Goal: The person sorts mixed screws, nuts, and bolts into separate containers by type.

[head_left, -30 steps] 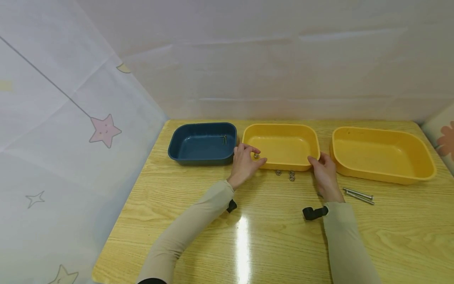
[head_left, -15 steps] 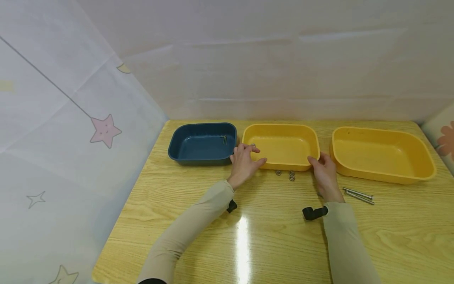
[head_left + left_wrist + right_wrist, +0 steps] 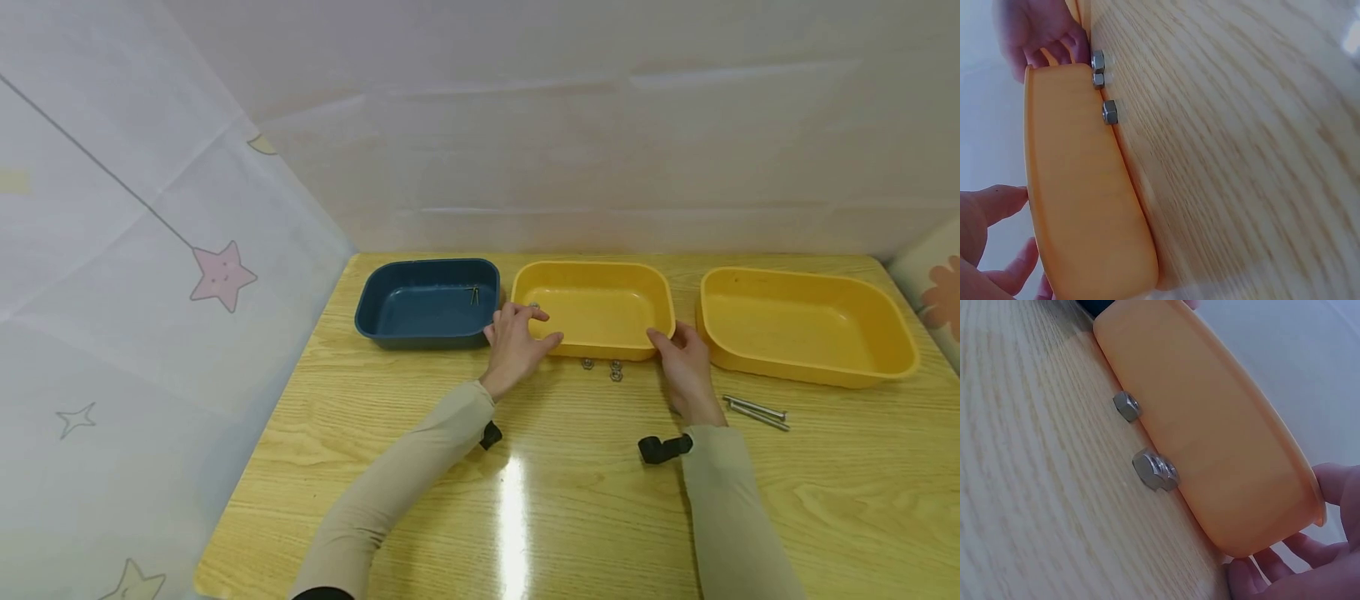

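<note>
My right hand (image 3: 684, 365) grips the right front corner of the middle yellow tray (image 3: 600, 350), thumb at the rim and fingers curled against the side in the right wrist view. Over the tray's left front corner is my left hand (image 3: 515, 346), its thumb and index finger spread apart with nothing between them; its fingertips are right at the rim in the left wrist view. Inside the tray, partly hidden by those fingers, is a small metal nut (image 3: 534, 306). Several nuts (image 3: 1127, 406) lie on the table along the tray's front wall, two of them close together.
On the left stands a dark blue tray (image 3: 427, 340) with a few small brass-coloured screws (image 3: 475, 295) in it. A larger yellow tray (image 3: 810, 375) is at the right. Long metal bolts (image 3: 757, 412) lie on the table in front of it. A pale wall rises behind.
The nut inside the middle yellow tray has shifted from near the front wall, between the left thumb and index finger, farther back and slightly left. Both hands have stayed in place.
</note>
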{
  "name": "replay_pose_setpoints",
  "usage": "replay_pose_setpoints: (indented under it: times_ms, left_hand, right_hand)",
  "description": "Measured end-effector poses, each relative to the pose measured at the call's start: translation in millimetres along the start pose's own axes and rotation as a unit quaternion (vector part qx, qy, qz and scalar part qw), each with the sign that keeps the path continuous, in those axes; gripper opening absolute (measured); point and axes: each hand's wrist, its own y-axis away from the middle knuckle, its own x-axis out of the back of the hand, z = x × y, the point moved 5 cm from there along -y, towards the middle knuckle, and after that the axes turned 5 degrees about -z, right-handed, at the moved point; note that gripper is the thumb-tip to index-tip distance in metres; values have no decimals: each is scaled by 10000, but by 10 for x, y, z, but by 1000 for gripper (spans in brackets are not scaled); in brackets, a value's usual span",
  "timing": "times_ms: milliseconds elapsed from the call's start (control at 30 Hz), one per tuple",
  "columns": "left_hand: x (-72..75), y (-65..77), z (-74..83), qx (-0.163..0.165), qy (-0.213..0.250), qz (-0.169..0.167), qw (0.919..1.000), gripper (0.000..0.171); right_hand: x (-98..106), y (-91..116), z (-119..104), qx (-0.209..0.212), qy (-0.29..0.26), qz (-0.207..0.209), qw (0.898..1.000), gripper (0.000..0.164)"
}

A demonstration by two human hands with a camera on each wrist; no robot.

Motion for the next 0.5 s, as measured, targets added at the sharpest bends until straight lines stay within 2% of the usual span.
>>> replay_pose_setpoints:
  times_ms: [167,400,500]
  left_hand:
    - [-7,28,14,54,258,69,9996,40]
    - [3,82,81,-30,709,447,9965,41]
    - [-6,128,123,89,1052,359,9938,37]
  right_hand:
    - [4,-14,26,-18,-97,-16,9999,64]
    - [7,-11,31,9,-234,-191,9995,67]
    - [5,-8,21,12,-330,-205,9992,67]
